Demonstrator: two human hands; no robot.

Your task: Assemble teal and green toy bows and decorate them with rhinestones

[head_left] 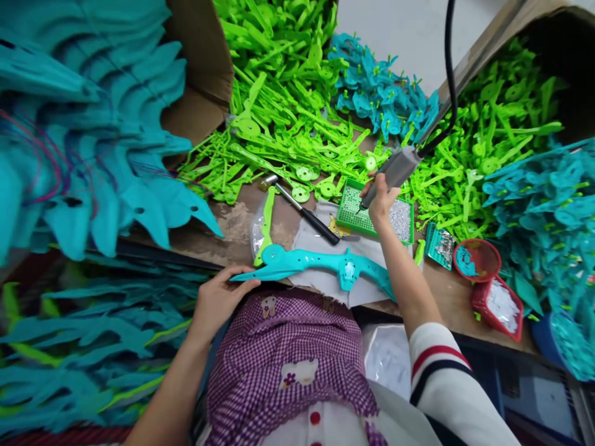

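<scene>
My left hand (223, 297) is closed on the pointed left end of a long turquoise plastic part (316, 260), which lies across a light cloth (372, 285) at the table's front edge. In my right hand (382, 201) is a grey electric screwdriver (398, 168) with a black cable. Its thin tip points down over a green perforated tray (346, 207), whose right side holds many small silvery pieces. Whether the tip touches one cannot be made out. A hammer (304, 210) with a black handle lies between the tray and a slim green part (267, 220).
Green parts (288, 124) are heaped behind, with turquoise ones (381, 93) beyond. Large turquoise pieces (93, 124) stack at left. At right are a small green tray (432, 248), a red bowl (488, 260), a red basket (504, 310) and an open carton (571, 18).
</scene>
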